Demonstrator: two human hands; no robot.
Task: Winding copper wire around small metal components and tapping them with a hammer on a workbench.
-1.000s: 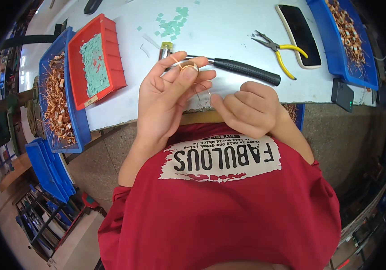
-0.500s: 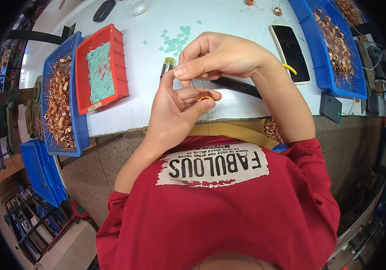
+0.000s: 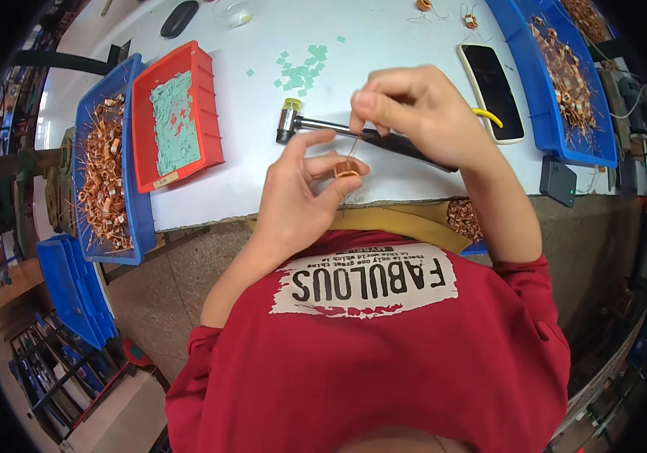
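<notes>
A small copper wire coil (image 3: 347, 170) is pinched between the thumb and fingers of my left hand (image 3: 297, 189), just above the table's near edge. Thin wire leads rise from its top. My right hand (image 3: 418, 113), slightly blurred, is closed above and to the right of the coil. A lead runs up to its fingertips, which appear to grip it. Behind both hands lies a hammer (image 3: 290, 121) with a metal head, a yellow-green face and a black handle, partly covered by my right hand. A yellow-handled tool (image 3: 488, 115) shows beside my right wrist.
Left stand a red bin (image 3: 212, 121) of green paper squares and a blue bin (image 3: 140, 204) of copper coils. Loose green squares (image 3: 301, 72) lie mid-table. To the right are a phone (image 3: 493, 94), a dark box (image 3: 557, 181) and another blue bin of coils (image 3: 599, 143).
My right hand has moved right and away from my left fingers, uncovering the hammer head. My left hand still holds the coil, its index finger now lifted apart.
</notes>
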